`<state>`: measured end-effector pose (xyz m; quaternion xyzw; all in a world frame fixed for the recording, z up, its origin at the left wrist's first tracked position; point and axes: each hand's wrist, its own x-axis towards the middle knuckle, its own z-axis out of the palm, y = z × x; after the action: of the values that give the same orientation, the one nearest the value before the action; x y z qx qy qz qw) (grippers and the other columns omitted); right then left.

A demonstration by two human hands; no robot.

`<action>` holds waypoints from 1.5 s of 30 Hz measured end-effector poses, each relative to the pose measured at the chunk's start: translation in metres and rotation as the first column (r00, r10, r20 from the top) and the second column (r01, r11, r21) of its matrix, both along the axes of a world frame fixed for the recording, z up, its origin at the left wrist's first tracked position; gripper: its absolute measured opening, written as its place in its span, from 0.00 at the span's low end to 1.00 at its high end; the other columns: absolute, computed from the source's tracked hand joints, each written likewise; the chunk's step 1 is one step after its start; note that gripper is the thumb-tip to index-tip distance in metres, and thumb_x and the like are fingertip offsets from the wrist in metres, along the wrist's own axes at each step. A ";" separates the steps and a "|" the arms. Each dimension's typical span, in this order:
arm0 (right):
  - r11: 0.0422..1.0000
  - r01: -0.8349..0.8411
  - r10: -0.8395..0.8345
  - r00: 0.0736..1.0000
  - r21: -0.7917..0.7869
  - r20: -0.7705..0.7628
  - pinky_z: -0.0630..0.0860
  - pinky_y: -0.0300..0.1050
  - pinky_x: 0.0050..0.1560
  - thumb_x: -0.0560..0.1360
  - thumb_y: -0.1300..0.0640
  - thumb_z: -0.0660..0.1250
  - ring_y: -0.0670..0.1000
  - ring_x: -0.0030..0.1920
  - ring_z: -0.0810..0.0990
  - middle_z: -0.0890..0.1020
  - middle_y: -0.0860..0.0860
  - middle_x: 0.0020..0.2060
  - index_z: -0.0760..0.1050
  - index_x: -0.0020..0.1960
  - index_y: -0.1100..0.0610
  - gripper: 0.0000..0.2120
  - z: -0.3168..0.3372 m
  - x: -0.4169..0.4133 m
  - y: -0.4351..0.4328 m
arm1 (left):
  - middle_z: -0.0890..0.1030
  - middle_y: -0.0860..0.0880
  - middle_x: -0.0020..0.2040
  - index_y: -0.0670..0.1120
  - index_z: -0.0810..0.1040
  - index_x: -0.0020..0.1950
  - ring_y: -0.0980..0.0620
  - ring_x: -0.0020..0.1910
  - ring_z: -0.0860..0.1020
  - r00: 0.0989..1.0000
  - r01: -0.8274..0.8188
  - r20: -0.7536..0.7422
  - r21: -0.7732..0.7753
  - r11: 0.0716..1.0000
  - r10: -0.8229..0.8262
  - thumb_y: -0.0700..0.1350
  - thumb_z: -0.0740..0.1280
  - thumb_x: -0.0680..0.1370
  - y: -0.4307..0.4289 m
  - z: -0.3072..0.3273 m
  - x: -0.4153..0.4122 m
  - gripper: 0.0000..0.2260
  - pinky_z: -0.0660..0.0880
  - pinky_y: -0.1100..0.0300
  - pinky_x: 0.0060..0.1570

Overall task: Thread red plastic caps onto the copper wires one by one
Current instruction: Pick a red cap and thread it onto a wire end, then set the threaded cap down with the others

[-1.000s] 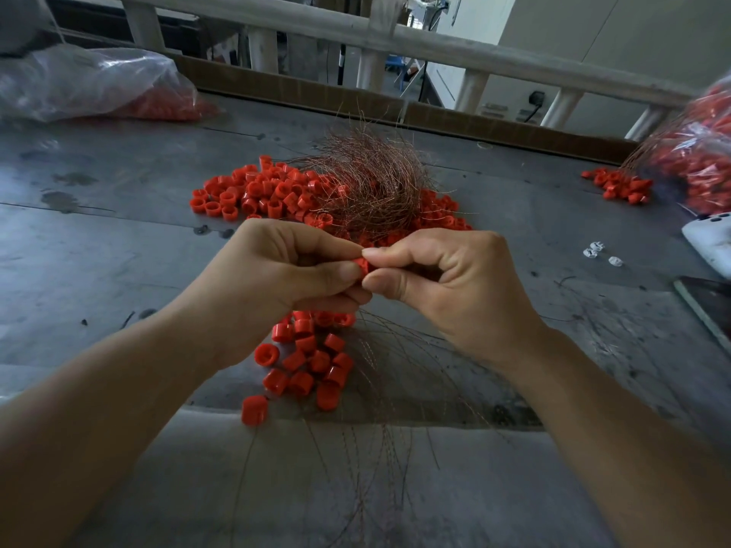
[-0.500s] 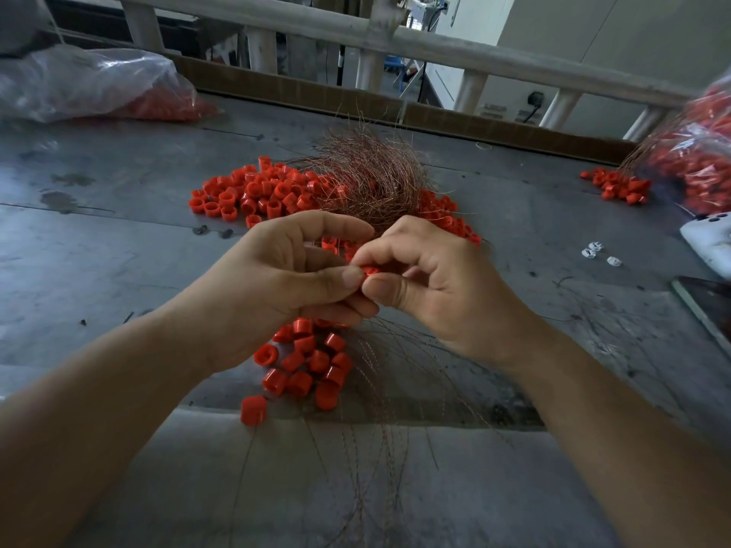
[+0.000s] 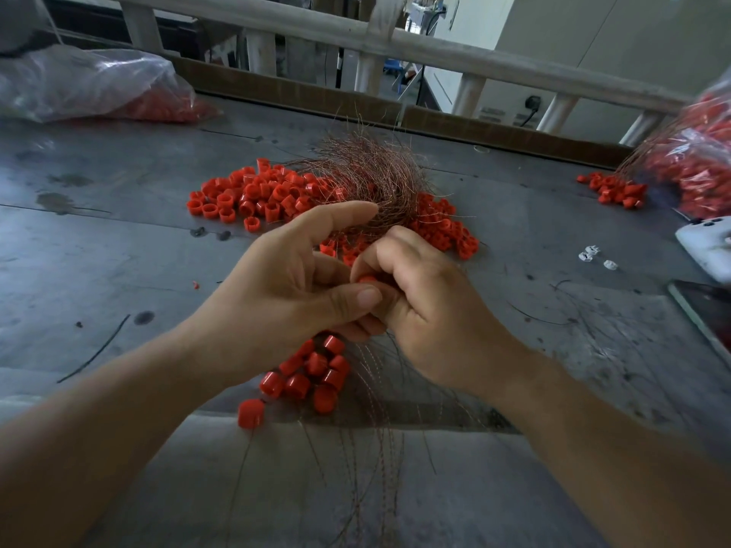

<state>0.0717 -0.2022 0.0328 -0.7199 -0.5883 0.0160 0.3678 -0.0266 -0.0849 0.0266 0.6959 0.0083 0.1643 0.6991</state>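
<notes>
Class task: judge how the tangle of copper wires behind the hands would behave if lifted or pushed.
Probably floppy: the copper wire tangle is hair-thin strands that curve and splay. Likely light for its bulk, being mostly air. Pushed, it may snag and drag the red caps lying against it.

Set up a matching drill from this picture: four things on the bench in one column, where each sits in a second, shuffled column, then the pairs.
Things
1. tangle of copper wire
2. slack clear plastic bag
3. small white bits
4. single red cap

Places
A. pinched between the left hand and the right hand
B. far left corner of the table
C. bare table, right of the hands
D. on the pile of red caps, beyond the hands

Pairs: 1-D, 2-B, 3-C, 4-A
</notes>
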 end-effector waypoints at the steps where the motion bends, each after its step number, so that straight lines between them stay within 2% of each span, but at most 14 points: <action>1: 1.000 -0.002 0.002 1.000 0.009 -0.004 0.73 0.43 0.40 0.72 0.59 0.61 0.44 0.39 0.72 0.70 0.45 0.39 0.74 0.44 0.60 0.06 0.000 0.000 0.000 | 0.83 0.41 0.37 0.50 0.69 0.64 0.47 0.35 0.83 1.000 0.004 0.004 -0.002 1.000 -0.004 0.41 0.72 0.65 0.000 0.000 -0.001 0.28 0.79 0.61 0.34; 5: 0.998 -0.033 0.039 0.992 0.046 -0.118 0.69 0.32 0.39 0.72 0.58 0.63 0.40 0.39 0.72 0.72 0.44 0.38 0.73 0.43 0.54 0.01 0.000 0.002 -0.001 | 0.83 0.40 0.37 0.49 0.71 0.63 0.47 0.35 0.83 1.000 0.003 -0.003 -0.031 1.000 -0.003 0.42 0.70 0.64 0.003 0.000 -0.001 0.27 0.78 0.61 0.34; 10: 0.992 -0.037 0.068 0.961 0.119 -0.267 0.70 0.31 0.36 0.70 0.53 0.66 0.39 0.38 0.73 0.73 0.45 0.38 0.73 0.43 0.47 0.03 0.000 0.002 0.000 | 0.83 0.43 0.36 0.48 0.76 0.57 0.48 0.34 0.83 1.000 0.014 -0.026 -0.105 0.994 -0.017 0.49 0.73 0.64 0.008 0.003 0.001 0.22 0.78 0.62 0.32; 13: 0.992 -0.059 0.100 0.897 0.107 -0.430 0.77 0.39 0.38 0.69 0.51 0.67 0.46 0.39 0.77 0.77 0.51 0.40 0.75 0.47 0.49 0.08 0.002 0.005 0.000 | 0.83 0.45 0.34 0.48 0.82 0.49 0.50 0.32 0.82 1.000 0.001 -0.004 -0.161 0.987 -0.001 0.49 0.72 0.62 0.012 0.005 0.002 0.17 0.77 0.63 0.30; 15: 0.993 -0.048 0.096 0.850 0.104 -0.517 0.76 0.38 0.37 0.69 0.49 0.66 0.45 0.37 0.77 0.79 0.49 0.38 0.76 0.47 0.51 0.09 0.005 0.008 -0.001 | 0.83 0.45 0.34 0.47 0.83 0.45 0.50 0.31 0.82 0.999 -0.012 0.029 -0.242 0.970 0.019 0.47 0.72 0.61 0.016 0.007 0.002 0.14 0.77 0.64 0.29; 20: 0.997 -0.046 0.072 0.841 0.062 -0.536 0.74 0.35 0.32 0.65 0.52 0.67 0.42 0.30 0.77 0.79 0.46 0.29 0.78 0.40 0.54 0.07 0.006 0.009 -0.003 | 0.83 0.46 0.35 0.45 0.83 0.43 0.53 0.32 0.82 0.995 -0.049 0.064 -0.350 0.936 0.077 0.45 0.70 0.61 0.020 0.008 0.003 0.12 0.77 0.66 0.31; 27: 0.996 -0.082 0.091 0.763 0.044 -0.640 0.76 0.36 0.31 0.64 0.53 0.67 0.45 0.29 0.79 0.81 0.48 0.29 0.77 0.39 0.57 0.09 0.010 0.006 -0.006 | 0.83 0.46 0.36 0.44 0.84 0.43 0.54 0.35 0.82 0.992 -0.042 0.088 -0.414 0.909 0.086 0.44 0.70 0.62 0.022 0.009 0.003 0.12 0.77 0.67 0.32; 30: 0.995 -0.087 0.090 0.675 0.042 -0.733 0.74 0.37 0.27 0.66 0.56 0.71 0.47 0.27 0.78 0.80 0.50 0.27 0.76 0.37 0.58 0.06 0.011 0.007 -0.005 | 0.83 0.47 0.36 0.44 0.84 0.42 0.54 0.35 0.82 0.994 -0.025 0.089 -0.432 0.902 0.070 0.44 0.69 0.61 0.022 0.010 0.003 0.12 0.77 0.67 0.32; 32: 0.996 -0.054 0.084 0.605 0.064 -0.792 0.70 0.36 0.23 0.67 0.58 0.66 0.46 0.23 0.75 0.77 0.49 0.24 0.75 0.36 0.57 0.03 0.013 0.011 -0.005 | 0.83 0.47 0.36 0.44 0.84 0.41 0.54 0.34 0.82 0.994 -0.011 0.090 -0.427 0.904 0.055 0.43 0.70 0.60 0.022 0.011 0.002 0.11 0.77 0.68 0.31; 36: 1.000 -0.015 0.022 0.686 0.016 -0.727 0.64 0.33 0.22 0.69 0.59 0.65 0.42 0.22 0.67 0.71 0.45 0.21 0.75 0.35 0.57 0.05 0.016 0.020 -0.009 | 0.83 0.47 0.34 0.44 0.83 0.35 0.56 0.30 0.81 0.996 -0.070 0.036 -0.269 0.961 0.083 0.32 0.73 0.59 0.022 0.010 0.002 0.09 0.76 0.68 0.29; 39: 0.995 -0.005 -0.050 0.824 -0.096 -0.564 0.67 0.33 0.24 0.73 0.62 0.67 0.40 0.24 0.69 0.73 0.44 0.22 0.76 0.36 0.56 0.07 0.015 0.024 -0.009 | 0.80 0.48 0.30 0.45 0.81 0.33 0.54 0.28 0.80 0.980 -0.190 -0.074 -0.092 0.977 0.184 0.35 0.72 0.59 0.025 0.006 0.003 0.07 0.76 0.67 0.29; 42: 0.968 0.039 -0.126 0.929 -0.247 -0.347 0.75 0.39 0.31 0.73 0.57 0.68 0.39 0.28 0.72 0.75 0.43 0.24 0.75 0.36 0.50 0.07 0.010 0.025 -0.007 | 0.81 0.49 0.32 0.49 0.81 0.36 0.54 0.30 0.79 0.925 -0.311 -0.105 0.347 0.885 0.366 0.33 0.72 0.62 0.025 -0.002 0.003 0.11 0.78 0.63 0.32; 43: 0.957 0.053 -0.136 0.950 -0.284 -0.281 0.75 0.40 0.34 0.73 0.56 0.68 0.39 0.29 0.73 0.75 0.43 0.26 0.74 0.36 0.49 0.08 0.007 0.025 -0.007 | 0.81 0.51 0.32 0.50 0.81 0.36 0.56 0.30 0.78 0.920 -0.297 -0.106 0.438 0.849 0.377 0.35 0.71 0.63 0.024 -0.002 0.004 0.10 0.77 0.64 0.33; 45: 0.940 0.075 -0.131 0.980 -0.332 -0.149 0.72 0.32 0.32 0.73 0.54 0.68 0.37 0.30 0.73 0.75 0.43 0.28 0.73 0.35 0.46 0.09 0.004 0.022 -0.004 | 0.80 0.57 0.30 0.55 0.81 0.35 0.62 0.27 0.75 0.922 -0.246 -0.133 0.524 0.815 0.364 0.39 0.71 0.62 0.023 -0.003 0.003 0.10 0.72 0.70 0.29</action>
<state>0.0940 -0.2067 0.0365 -0.7965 -0.5059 0.1543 0.2931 -0.0235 -0.0620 0.0232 0.8558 0.1577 0.1908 0.4543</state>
